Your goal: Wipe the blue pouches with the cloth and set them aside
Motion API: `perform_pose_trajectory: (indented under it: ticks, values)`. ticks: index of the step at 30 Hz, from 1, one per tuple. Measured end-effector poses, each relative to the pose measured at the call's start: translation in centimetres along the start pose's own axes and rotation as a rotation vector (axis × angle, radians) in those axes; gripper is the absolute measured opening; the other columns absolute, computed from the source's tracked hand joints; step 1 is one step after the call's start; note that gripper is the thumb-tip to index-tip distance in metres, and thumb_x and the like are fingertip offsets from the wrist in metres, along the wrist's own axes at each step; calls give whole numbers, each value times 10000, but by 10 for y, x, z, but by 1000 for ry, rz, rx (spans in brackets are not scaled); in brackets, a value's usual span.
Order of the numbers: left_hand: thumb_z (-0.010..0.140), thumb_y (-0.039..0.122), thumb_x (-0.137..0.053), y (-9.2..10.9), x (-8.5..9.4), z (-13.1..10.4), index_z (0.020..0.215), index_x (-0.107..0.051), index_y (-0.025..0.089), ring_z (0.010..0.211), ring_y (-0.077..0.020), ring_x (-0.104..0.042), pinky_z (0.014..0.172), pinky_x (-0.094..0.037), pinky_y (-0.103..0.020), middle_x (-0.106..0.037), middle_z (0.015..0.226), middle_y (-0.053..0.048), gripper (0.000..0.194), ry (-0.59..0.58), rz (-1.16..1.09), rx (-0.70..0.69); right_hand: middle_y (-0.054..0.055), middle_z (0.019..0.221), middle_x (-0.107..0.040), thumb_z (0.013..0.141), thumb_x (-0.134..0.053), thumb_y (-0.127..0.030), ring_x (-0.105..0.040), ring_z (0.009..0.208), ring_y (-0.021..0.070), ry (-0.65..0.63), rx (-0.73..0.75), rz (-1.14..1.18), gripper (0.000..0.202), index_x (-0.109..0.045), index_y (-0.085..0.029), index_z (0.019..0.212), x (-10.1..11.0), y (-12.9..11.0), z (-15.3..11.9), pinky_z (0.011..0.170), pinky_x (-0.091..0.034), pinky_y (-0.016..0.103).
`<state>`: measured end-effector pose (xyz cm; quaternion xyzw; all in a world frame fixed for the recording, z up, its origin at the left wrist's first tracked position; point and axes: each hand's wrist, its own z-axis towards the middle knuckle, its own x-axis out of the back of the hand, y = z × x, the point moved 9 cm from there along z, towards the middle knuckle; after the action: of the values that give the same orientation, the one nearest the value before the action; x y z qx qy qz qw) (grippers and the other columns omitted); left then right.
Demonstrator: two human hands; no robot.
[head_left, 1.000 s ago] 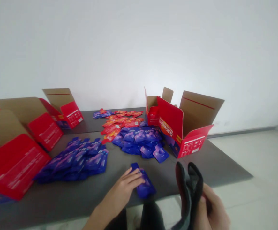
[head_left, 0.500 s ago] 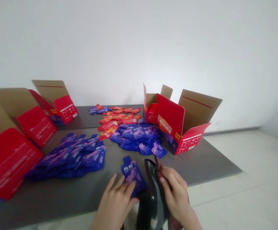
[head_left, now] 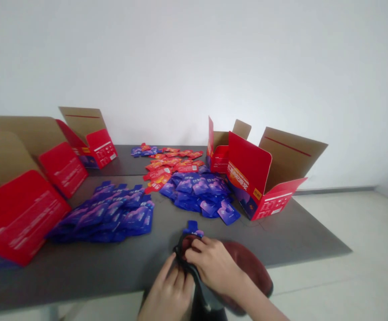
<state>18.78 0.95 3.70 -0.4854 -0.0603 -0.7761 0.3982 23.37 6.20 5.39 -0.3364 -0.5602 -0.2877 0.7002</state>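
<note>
A dark red and black thing, rounded and shoe-like with a black-rimmed opening, is between my hands at the table's near edge. I cannot tell exactly what it is. My left hand is closed with its fingertips on the black rim at the left. Reaching across from the right, my right hand has its fingers curled at the opening, gripping the edge. Just behind, a purple-blue pouch lies on the table, mostly covered by the thing.
Piles of purple-blue pouches lie at left and centre, with red-orange pouches behind. Open red cartons stand at left, back left and right. The grey table ends at right above a pale floor.
My left hand has moved off the purple-blue pouch to the dark thing's rim. The dark thing has been turned, its red side now showing at right. The view has shifted slightly left.
</note>
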Motion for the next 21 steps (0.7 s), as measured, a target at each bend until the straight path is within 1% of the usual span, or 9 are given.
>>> perform_pose_trajectory:
  ticks: [3, 6, 8, 11, 12, 14, 16, 18, 21]
  values:
    - [775, 65, -332, 3, 4, 1, 955, -611, 68, 823, -172, -623, 945, -375, -346, -683, 869, -126, 332, 23, 41, -51, 4, 926, -578, 869, -395, -232, -509, 787, 147, -20, -64, -68, 143, -524, -248, 929, -2, 19, 18, 645, -339, 252]
    - [769, 37, -350, 3, -3, 2, 1015, -592, 76, 828, -163, -628, 966, -361, -365, -681, 910, -125, 347, -78, 21, -69, 31, 951, -582, 897, -317, -217, -521, 751, 145, -18, -187, -133, 212, -512, -225, 978, 9, 40, 31, 610, -331, 257]
    - [749, 11, -350, 1, -9, 1, 1018, -596, 75, 825, -173, -633, 940, -390, -375, -680, 917, -135, 370, -144, 9, -32, 35, 958, -579, 915, -274, -231, -518, 770, 150, 27, -205, -131, 241, -505, -219, 983, 23, 39, 31, 627, -336, 263]
    - [740, 13, -383, 2, -16, -2, 959, -621, 90, 811, -192, -637, 883, -437, -368, -683, 884, -135, 332, -175, -22, 15, 16, 944, -565, 919, -285, -250, -496, 810, 146, 99, -129, -63, 232, -515, -228, 931, 38, 16, 16, 684, -340, 261]
    - [744, 23, -404, 3, -19, -4, 922, -629, 106, 782, -192, -638, 870, -446, -365, -688, 837, -116, 299, -184, -43, 14, 11, 929, -561, 908, -317, -242, -489, 807, 143, 82, -87, -41, 205, -522, -233, 917, 36, 6, 11, 683, -338, 257]
    - [752, 43, -441, 6, -26, -7, 866, -633, 128, 727, -186, -633, 847, -459, -359, -683, 754, -80, 239, -207, -72, -3, 4, 903, -553, 877, -379, -221, -484, 776, 136, 3, -16, -25, 157, -534, -243, 894, 22, -10, 2, 644, -329, 249]
    - [760, 57, -447, 7, -27, -8, 853, -631, 123, 711, -186, -629, 821, -472, -345, -676, 729, -78, 216, -192, -69, -20, 3, 898, -546, 858, -402, -213, -480, 760, 134, -61, 9, -35, 144, -538, -250, 889, 7, -13, 1, 610, -317, 246]
    - [769, 64, -432, 6, -24, -8, 895, -626, 98, 751, -190, -631, 817, -474, -326, -682, 792, -104, 234, -170, -46, -32, 4, 906, -541, 858, -395, -222, -480, 757, 137, -76, 7, -56, 148, -534, -256, 897, -2, -7, 8, 597, -311, 244]
    - [767, 53, -406, 6, -17, -4, 974, -610, 68, 829, -195, -632, 818, -472, -306, -675, 918, -144, 292, -148, -30, -48, -1, 915, -546, 867, -369, -221, -501, 762, 140, -34, -32, -93, 166, -519, -265, 923, -4, 14, 29, 594, -311, 244]
